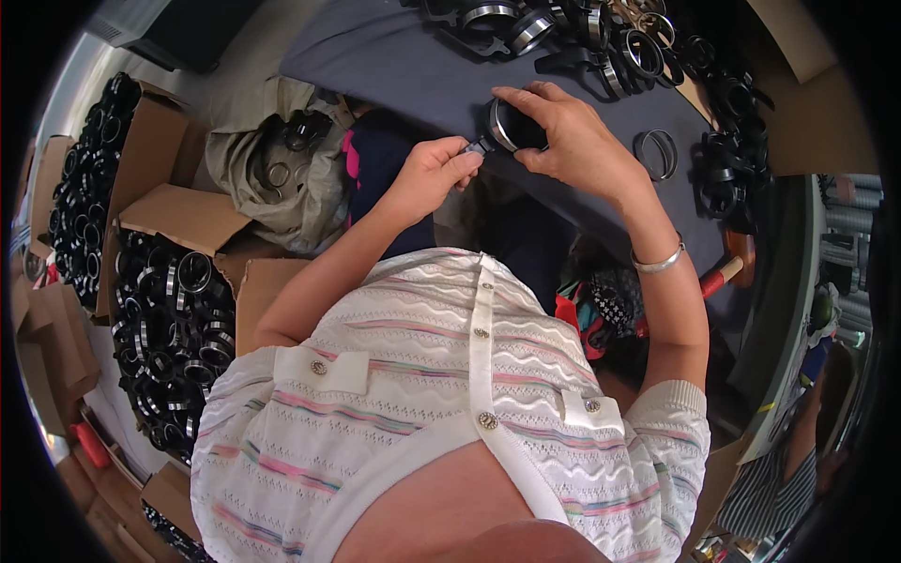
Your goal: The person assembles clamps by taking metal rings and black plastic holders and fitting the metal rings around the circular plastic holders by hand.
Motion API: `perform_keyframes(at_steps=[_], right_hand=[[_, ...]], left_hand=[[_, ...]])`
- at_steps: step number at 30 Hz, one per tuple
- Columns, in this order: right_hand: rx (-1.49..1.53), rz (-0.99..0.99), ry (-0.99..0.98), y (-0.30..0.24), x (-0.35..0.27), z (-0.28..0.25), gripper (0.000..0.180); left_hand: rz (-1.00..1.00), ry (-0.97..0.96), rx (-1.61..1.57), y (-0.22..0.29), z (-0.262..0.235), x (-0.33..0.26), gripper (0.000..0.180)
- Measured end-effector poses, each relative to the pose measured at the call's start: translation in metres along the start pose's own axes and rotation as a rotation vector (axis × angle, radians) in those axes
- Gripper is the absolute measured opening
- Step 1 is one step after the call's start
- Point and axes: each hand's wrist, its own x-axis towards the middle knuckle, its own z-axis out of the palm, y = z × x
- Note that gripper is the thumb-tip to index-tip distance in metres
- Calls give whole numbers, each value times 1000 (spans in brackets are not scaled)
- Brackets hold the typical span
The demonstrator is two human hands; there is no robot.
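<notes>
Between my two hands is a black round part with a bright silver band (504, 128), held tilted over the grey cloth-covered table (375, 52). My right hand (589, 141) wraps its fingers and thumb around the round body from the right. My left hand (434, 176) pinches a short dark stem (481, 145) on the part's left side between thumb and fingers. The palm side of the right hand and the inside of the part are hidden. Right of that hand, a pair of thin dark rings (656, 155) lies on the cloth.
Black parts with silver rings (531, 34) are heaped along the table's far side and right edge. On the left, an open carton (178, 211) and its neighbour hold many similar parts (174, 342). A pale sack (310, 202) contains rings. A red-and-wood handled tool (727, 274) sits at right.
</notes>
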Motion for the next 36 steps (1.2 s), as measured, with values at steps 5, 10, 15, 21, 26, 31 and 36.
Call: perform_keyframes(at_steps=[5,10,15,21,26,31,36], right_hand=[[-51,24,-97,-8,7,-1,64],[-161,2,-106,-14,9,1,64],[-206,-6,-137,-16,13,0,66],[-388,-59,-83,-16,13,9,67],[-355,-42,-189,-17,20,1,67],[-91,-19,-116,-9,5,-10,63],[103,-25,442,7,8,-72,60]], left_hand=[[-9,11,14,-8,1,-7,24],[-8,-5,1,-6,0,-6,25],[-14,1,27,-9,-1,-5,24],[-3,3,8,-8,-2,-2,22],[-9,40,12,-5,0,-1,21],[-2,-18,-5,13,-1,-2,23],[221,132,-156,51,-1,22,41]])
